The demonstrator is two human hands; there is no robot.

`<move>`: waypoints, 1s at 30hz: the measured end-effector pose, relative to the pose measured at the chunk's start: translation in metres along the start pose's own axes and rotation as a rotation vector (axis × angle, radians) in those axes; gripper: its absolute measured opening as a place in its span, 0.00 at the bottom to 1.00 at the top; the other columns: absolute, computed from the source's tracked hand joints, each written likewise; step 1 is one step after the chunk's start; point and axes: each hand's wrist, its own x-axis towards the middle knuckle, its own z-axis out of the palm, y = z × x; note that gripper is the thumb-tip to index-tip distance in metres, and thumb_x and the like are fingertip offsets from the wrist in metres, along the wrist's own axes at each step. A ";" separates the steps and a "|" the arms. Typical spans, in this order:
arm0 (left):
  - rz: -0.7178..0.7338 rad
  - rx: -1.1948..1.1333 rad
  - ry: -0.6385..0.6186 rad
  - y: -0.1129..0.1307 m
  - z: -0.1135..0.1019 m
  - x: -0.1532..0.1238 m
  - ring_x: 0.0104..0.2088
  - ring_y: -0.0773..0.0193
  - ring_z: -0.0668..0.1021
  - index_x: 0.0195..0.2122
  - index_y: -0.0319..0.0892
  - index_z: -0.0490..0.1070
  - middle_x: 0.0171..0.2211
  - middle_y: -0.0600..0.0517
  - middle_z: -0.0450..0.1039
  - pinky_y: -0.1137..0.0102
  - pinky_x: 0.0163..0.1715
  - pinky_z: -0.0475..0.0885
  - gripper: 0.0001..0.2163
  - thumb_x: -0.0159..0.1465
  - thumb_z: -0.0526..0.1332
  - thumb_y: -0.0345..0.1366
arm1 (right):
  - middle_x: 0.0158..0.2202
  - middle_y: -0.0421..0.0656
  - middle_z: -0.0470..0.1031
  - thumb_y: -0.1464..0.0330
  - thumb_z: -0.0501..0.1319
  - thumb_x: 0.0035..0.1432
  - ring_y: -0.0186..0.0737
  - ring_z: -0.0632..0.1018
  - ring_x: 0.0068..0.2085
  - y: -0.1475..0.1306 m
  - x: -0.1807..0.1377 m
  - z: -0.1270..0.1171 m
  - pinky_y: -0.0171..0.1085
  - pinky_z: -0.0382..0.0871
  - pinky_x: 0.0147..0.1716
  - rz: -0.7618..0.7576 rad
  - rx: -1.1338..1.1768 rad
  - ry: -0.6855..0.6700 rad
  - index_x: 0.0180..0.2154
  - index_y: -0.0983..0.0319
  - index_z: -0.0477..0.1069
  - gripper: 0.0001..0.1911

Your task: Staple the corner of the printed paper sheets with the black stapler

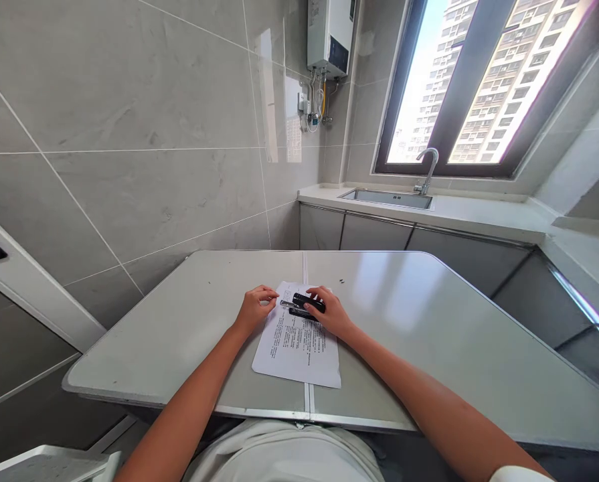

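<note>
Gripping an opened black stapler in the right hand, with the left hand curled near it, cannot tell if pinching anything, seemingly handling its parts over printed paper on the table, calling next for steadiness.

A kitchen, judging by the sink, tap and apparently a water heater.

Bare arms angle up from the bottom edge to mid-frame; left hand loosely bent, right hand curled in a grip.
</note>
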 end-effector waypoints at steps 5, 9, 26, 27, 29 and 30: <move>0.098 -0.006 -0.081 0.007 0.005 -0.003 0.42 0.60 0.80 0.40 0.43 0.82 0.43 0.47 0.76 0.63 0.48 0.76 0.10 0.65 0.60 0.29 | 0.46 0.44 0.81 0.69 0.67 0.60 0.47 0.79 0.47 0.007 -0.003 0.010 0.45 0.72 0.49 -0.006 -0.103 -0.121 0.51 0.57 0.74 0.17; 0.115 -0.045 -0.096 0.003 0.007 -0.002 0.44 0.59 0.80 0.41 0.44 0.82 0.43 0.47 0.77 0.62 0.50 0.76 0.08 0.66 0.63 0.32 | 0.43 0.44 0.81 0.70 0.68 0.58 0.47 0.79 0.45 0.011 -0.001 0.009 0.43 0.71 0.46 -0.018 -0.106 -0.124 0.47 0.58 0.75 0.14; 0.178 -0.071 -0.142 -0.001 0.013 -0.003 0.41 0.59 0.83 0.39 0.44 0.82 0.41 0.46 0.82 0.63 0.45 0.78 0.08 0.70 0.63 0.37 | 0.40 0.42 0.80 0.69 0.68 0.59 0.45 0.78 0.42 0.006 -0.002 0.004 0.41 0.69 0.44 -0.013 -0.104 -0.142 0.44 0.58 0.75 0.10; 0.187 -0.077 -0.135 -0.002 0.013 -0.003 0.41 0.59 0.83 0.39 0.44 0.83 0.41 0.46 0.82 0.63 0.46 0.79 0.07 0.70 0.64 0.37 | 0.41 0.42 0.80 0.69 0.68 0.59 0.45 0.78 0.42 0.006 -0.002 0.004 0.41 0.69 0.44 -0.012 -0.102 -0.146 0.45 0.58 0.75 0.11; 0.207 -0.080 -0.125 -0.004 0.014 -0.003 0.42 0.59 0.84 0.39 0.44 0.83 0.42 0.47 0.83 0.62 0.47 0.79 0.06 0.68 0.66 0.35 | 0.43 0.43 0.81 0.69 0.67 0.59 0.46 0.78 0.44 0.007 -0.002 0.005 0.42 0.69 0.45 -0.007 -0.095 -0.151 0.46 0.58 0.75 0.12; 0.220 -0.075 -0.123 -0.005 0.014 -0.003 0.42 0.59 0.84 0.40 0.44 0.83 0.43 0.47 0.83 0.62 0.47 0.80 0.05 0.68 0.66 0.35 | 0.43 0.43 0.81 0.69 0.67 0.59 0.46 0.78 0.44 0.008 -0.002 0.005 0.42 0.69 0.45 -0.003 -0.091 -0.154 0.46 0.58 0.75 0.13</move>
